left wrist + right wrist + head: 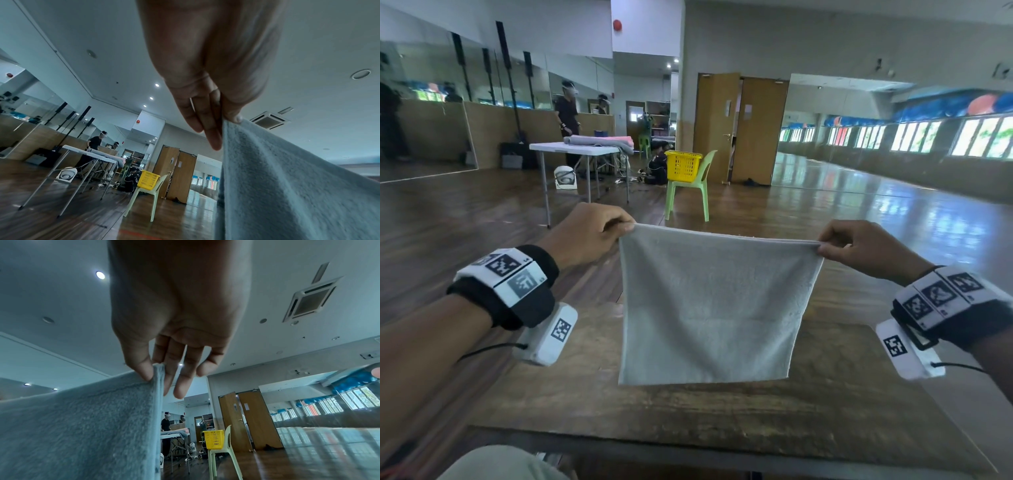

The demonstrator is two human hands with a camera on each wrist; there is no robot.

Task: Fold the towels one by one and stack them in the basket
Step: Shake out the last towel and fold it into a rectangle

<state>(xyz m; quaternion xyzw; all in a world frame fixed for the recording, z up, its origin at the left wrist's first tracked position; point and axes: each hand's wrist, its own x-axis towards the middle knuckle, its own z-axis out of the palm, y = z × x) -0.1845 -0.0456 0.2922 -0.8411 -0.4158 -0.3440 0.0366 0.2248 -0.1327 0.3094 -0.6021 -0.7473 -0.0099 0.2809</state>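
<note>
A grey towel [714,305] hangs doubled over in the air above a wooden table [688,421], its top edge stretched level between both hands. My left hand [625,229] pinches the upper left corner, thumb against fingers. My right hand [822,247] pinches the upper right corner the same way. In the left wrist view the thumb of my left hand [227,128] presses the towel [287,186] against the fingers. In the right wrist view my right hand [156,373] nips the towel [82,426] corner, the other fingers hanging loose. A yellow basket [683,166] stands far off on a green chair.
The green plastic chair [690,195] with the basket stands on the wooden floor beyond the table. A white folding table [582,147] at the back left carries several towels, and a person [567,113] stands behind it. Wooden doors [743,126] are at the back.
</note>
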